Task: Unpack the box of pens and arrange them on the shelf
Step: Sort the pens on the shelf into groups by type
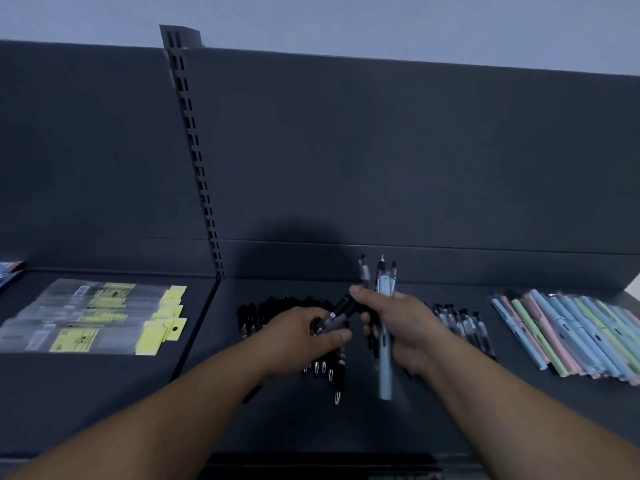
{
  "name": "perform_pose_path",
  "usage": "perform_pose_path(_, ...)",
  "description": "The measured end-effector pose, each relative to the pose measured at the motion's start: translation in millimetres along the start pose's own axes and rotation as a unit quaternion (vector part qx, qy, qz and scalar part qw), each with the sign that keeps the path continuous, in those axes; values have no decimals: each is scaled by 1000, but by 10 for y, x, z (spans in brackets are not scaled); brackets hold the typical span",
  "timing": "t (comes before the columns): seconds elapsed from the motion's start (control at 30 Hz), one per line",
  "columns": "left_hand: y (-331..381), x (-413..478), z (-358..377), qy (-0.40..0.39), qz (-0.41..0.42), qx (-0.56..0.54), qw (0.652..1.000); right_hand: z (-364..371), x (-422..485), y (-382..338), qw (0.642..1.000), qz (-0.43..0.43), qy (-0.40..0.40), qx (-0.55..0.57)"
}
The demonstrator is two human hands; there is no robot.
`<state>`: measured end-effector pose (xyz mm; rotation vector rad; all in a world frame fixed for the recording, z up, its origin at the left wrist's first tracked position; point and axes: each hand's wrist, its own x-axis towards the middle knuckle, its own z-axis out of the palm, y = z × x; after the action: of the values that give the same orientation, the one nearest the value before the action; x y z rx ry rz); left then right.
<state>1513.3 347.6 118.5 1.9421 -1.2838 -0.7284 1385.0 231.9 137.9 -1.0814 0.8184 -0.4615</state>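
Observation:
My right hand (401, 323) grips a bundle of pens (383, 282) upright over the dark shelf (433, 410); a long pale-blue pen (385, 368) in it sticks out below my palm. My left hand (301, 336) pinches a black and grey pen (337, 311) that slants up toward the bundle, its top end touching my right fingers. Under both hands a row of black pens (273, 308) lies on the shelf, silver tips toward me. No box is in view.
A short row of black and clear pens (460, 320) lies right of my hands. Pastel blue, green and pink pens (575, 334) fill the far right. Clear packets with yellow cards (104, 317) lie on the left section, past the slotted upright (194, 147).

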Motion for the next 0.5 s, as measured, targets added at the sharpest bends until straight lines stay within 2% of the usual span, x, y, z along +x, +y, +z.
perform_pose_path(0.07,16,-2,-6,-9,-16,-59,998,-56,11,-10,1000,2,12,28)
perform_pose_path(0.13,22,3,-33,-18,-21,-68,997,-113,19,-41,999,2,16,40)
perform_pose_path(0.27,-9,43,-108,-18,7,61,998,-186,-20,-87,997,24,-29,-61)
perform_pose_path(0.37,-26,57,-134,-22,21,92,995,-217,-18,-91,991,21,-38,-127)
perform_pose_path(0.43,-32,44,-120,-25,11,39,999,-241,0,-95,990,15,-39,-134)
perform_pose_path(0.5,-38,30,-127,10,-18,-46,999,-272,28,-94,993,5,-28,-116)
